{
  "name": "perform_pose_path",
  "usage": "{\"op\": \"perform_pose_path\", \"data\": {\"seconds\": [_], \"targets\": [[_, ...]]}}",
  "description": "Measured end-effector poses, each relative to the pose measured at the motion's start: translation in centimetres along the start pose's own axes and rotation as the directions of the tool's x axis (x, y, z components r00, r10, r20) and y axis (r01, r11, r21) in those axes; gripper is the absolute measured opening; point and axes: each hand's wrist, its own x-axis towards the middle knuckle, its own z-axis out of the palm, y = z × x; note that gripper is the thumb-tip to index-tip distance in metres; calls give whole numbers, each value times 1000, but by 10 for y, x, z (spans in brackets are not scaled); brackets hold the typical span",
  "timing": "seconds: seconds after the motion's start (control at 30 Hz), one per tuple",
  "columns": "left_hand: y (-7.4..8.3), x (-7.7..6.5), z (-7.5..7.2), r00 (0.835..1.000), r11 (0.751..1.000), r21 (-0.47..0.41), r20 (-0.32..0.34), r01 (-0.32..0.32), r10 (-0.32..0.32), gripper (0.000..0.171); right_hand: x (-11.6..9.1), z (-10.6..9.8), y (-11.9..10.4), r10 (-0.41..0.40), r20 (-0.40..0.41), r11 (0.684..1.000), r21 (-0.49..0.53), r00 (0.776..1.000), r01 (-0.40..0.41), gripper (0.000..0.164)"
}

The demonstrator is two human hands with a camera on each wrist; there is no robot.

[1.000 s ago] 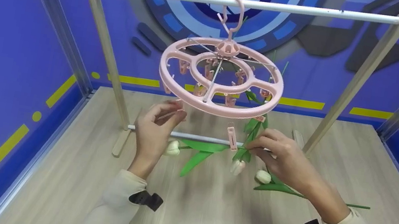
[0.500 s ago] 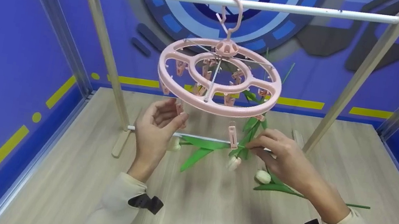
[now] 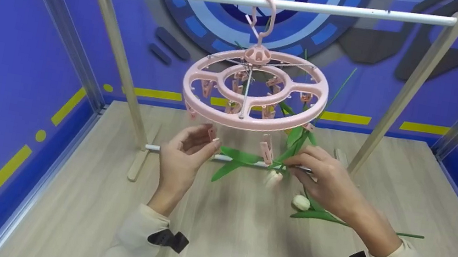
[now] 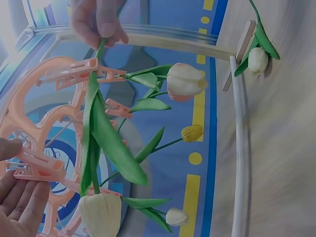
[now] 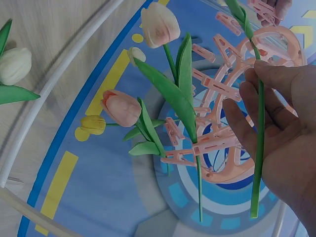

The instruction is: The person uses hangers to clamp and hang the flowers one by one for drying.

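Note:
My left hand [image 3: 185, 154] pinches a pink clothespin [image 4: 42, 165] between thumb and fingers, under the left front of the round pink clip hanger [image 3: 248, 123]. My right hand [image 3: 325, 177] grips the green stem [image 5: 259, 148] of a tulip lying sideways. Its leaves [image 3: 239, 156] reach left toward my left hand, which mostly hides its bloom in the head view. The white bloom [image 4: 100, 215] shows near the held clothespin in the left wrist view. Another clothespin [image 3: 267, 150] dangles between my hands. Behind it hangs a pale tulip [image 3: 274, 179], head down.
The hanger hooks over the white bar [image 3: 360, 12] of a wooden stand [image 3: 118, 54]. Several clipped tulips hang from it, including a pink one [image 5: 121, 107] and a yellow one [image 4: 192, 133]. A loose white tulip [image 3: 301, 202] lies on the table [image 3: 238, 241] by my right forearm.
My left hand has shifted slightly right and down with the clothespin. The hanger has turned a little. The held tulip's bloom has risen and slipped mostly behind my left hand. My right hand stays nearly still.

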Motion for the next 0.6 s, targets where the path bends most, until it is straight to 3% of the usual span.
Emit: {"op": "perform_pose_path", "data": {"seconds": [0.27, 0.6], "targets": [[-7, -8, 5, 998, 1000, 12, 57, 7, -8, 35, 1, 0, -2, -17, -35, 1000, 11, 999, 17, 36], [-13, -14, 12, 995, 999, 35, 100, -25, 21, 34, 0, 0, -9, -78, -103, 989, 115, 992, 89, 39]]}}
